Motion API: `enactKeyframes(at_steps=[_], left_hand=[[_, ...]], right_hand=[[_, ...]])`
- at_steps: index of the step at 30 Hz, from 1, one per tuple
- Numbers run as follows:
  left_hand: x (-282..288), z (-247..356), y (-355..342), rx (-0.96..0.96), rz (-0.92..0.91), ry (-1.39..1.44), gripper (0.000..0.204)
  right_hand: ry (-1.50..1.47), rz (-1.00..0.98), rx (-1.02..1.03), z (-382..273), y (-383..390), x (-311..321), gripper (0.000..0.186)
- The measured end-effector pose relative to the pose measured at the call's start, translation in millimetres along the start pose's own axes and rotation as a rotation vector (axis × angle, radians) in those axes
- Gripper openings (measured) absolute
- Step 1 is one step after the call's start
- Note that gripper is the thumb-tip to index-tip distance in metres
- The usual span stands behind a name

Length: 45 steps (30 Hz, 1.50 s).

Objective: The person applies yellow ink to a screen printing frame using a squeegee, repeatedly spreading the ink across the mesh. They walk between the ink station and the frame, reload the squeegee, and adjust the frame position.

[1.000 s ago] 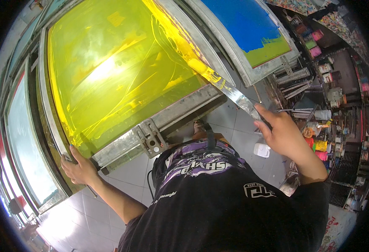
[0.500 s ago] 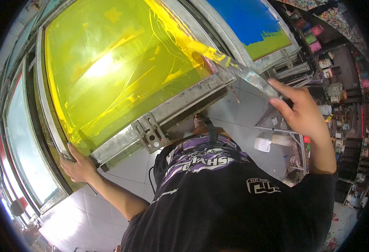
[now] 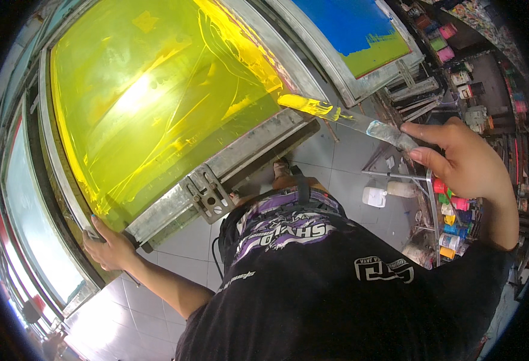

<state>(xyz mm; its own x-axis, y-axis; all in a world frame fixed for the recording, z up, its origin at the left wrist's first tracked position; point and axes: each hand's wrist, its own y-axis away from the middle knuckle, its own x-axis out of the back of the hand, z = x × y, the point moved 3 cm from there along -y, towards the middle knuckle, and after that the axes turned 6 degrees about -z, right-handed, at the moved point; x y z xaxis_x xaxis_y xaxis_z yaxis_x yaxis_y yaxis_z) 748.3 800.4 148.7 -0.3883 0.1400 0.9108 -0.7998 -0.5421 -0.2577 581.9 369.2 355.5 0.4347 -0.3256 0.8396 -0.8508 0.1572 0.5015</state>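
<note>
A spatula [image 3: 357, 123] loaded with thick yellow ink [image 3: 305, 104] at its tip is pinched in my right hand [image 3: 466, 156], thumb and forefinger closed on its handle end. Its inked end hangs over the near right corner of a screen printing frame [image 3: 240, 143]. Yellow ink is smeared over the frame's mesh [image 3: 156, 120], thickest along the right side and in a strip down the left. At the near left corner, my left hand [image 3: 112, 245] is closed around the metal frame edge, thumb on top; some of its fingers are partly hidden.
Another screen [image 3: 354, 36] with blue ink stands at the upper right, a pale one [image 3: 35, 198] at the left. A slotted metal bracket [image 3: 207, 192] juts from the near frame side. Ink pots [image 3: 454, 225] crowd the right; a white container [image 3: 374, 197] is below.
My right hand has moved right and a little down, drawing the spatula's inked end off the mesh to the frame's corner. My left hand keeps its grip. The view has shifted slightly.
</note>
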Motion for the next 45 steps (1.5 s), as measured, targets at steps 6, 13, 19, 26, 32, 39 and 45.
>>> enactKeyframes(at_steps=[6,13,19,26,32,39,45], left_hand=[[0,1,2,-0.010,0.014,0.028,0.068],[2,0,2,-0.002,0.029,0.025,0.066],[-1,-4,-1,0.005,0.031,0.026,0.062],[-1,0,1,-0.002,0.031,0.046,0.063],[0,1,1,0.006,0.030,0.040,0.062],[1,1,2,0.020,0.018,0.043,0.062],[1,1,1,0.039,0.005,0.034,0.063]], right_hand=[[-0.025,-0.053,-0.147,-17,-7,-7,0.034],[-0.065,0.068,-0.163,-19,0,-12,0.035],[-0.270,0.105,0.000,-10,-7,-21,0.037],[-0.085,0.082,0.209,-11,-19,-28,0.036],[0.011,0.035,0.147,-13,-34,-41,0.036],[-0.096,0.055,0.148,8,-35,-21,0.043],[0.194,0.170,0.180,56,-29,11,0.045]])
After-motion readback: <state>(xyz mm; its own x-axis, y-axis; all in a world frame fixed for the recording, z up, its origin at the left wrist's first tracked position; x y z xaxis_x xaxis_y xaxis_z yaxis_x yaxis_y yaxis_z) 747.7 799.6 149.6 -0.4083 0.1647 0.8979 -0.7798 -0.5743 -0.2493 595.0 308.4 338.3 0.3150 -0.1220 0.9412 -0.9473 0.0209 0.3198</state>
